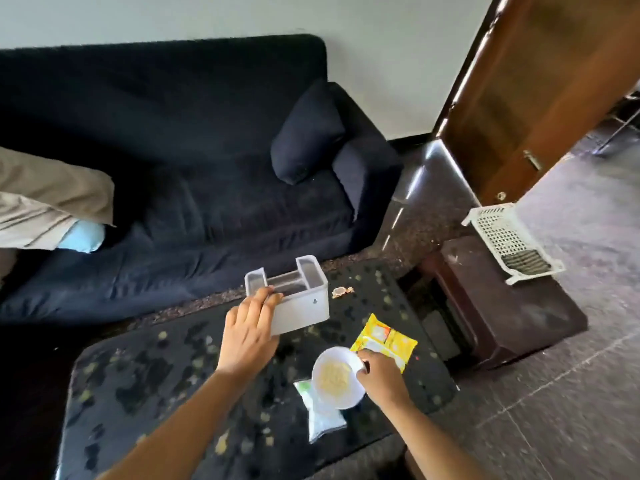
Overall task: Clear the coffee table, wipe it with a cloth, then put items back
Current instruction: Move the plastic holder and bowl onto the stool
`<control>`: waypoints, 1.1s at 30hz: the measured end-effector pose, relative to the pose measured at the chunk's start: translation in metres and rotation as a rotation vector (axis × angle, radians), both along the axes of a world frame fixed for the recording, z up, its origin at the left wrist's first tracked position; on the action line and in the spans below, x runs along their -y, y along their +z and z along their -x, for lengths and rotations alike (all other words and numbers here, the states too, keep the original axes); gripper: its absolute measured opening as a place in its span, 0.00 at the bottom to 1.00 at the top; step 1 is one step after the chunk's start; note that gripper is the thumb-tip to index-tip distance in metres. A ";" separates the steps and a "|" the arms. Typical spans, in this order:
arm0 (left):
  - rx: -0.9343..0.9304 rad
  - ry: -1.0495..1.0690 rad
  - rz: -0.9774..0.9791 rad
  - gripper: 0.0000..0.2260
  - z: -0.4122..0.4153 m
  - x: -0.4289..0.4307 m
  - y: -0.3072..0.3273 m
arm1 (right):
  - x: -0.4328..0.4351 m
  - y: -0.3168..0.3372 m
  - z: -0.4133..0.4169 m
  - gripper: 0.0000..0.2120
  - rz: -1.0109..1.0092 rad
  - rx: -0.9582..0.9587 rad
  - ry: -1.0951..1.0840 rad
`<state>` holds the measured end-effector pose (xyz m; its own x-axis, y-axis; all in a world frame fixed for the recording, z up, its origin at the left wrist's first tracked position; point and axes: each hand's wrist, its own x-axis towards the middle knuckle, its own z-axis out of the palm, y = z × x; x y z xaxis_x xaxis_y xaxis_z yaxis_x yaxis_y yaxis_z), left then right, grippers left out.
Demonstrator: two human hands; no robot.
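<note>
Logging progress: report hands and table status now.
Left hand grips white container rim. Right hand pinches bowl rim. Yellow packet, clear pouch, small wrapper on coffee table.

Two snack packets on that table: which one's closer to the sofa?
The yellow packet, just beyond the bowl; the white-and-green packet lies farther from the sofa, towards the table's near edge.

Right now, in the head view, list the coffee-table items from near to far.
Nearest first: clear green-and-white packet → white bowl → yellow packet → white plastic box.

White box (304, 308), noodle bowl (337, 377), yellow packet (388, 336) and clear packet (323, 420) share the speckled table (138, 375).
</note>
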<state>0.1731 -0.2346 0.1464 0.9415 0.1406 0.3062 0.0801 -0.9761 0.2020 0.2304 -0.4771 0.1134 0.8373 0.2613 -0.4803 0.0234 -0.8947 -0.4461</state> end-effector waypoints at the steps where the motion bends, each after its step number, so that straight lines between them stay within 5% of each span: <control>1: 0.010 -0.019 0.003 0.35 -0.018 0.019 0.001 | 0.022 0.006 -0.015 0.13 -0.002 0.008 -0.037; 7: 0.042 -0.081 0.032 0.27 -0.147 0.171 -0.017 | 0.184 0.020 -0.127 0.17 0.057 0.085 -0.208; 11: -0.081 -0.124 0.094 0.38 -0.219 0.251 -0.034 | 0.265 0.020 -0.179 0.17 0.091 0.048 -0.313; 15: -0.193 -0.159 0.069 0.39 -0.293 0.314 -0.056 | 0.325 -0.001 -0.226 0.18 0.090 0.001 -0.397; 23: -0.230 -0.218 -0.044 0.30 -0.399 0.385 -0.120 | 0.365 -0.065 -0.284 0.14 0.058 -0.077 -0.457; 33: -0.201 -0.285 -0.075 0.22 -0.424 0.417 -0.173 | 0.371 -0.107 -0.317 0.08 -0.087 -0.048 -0.545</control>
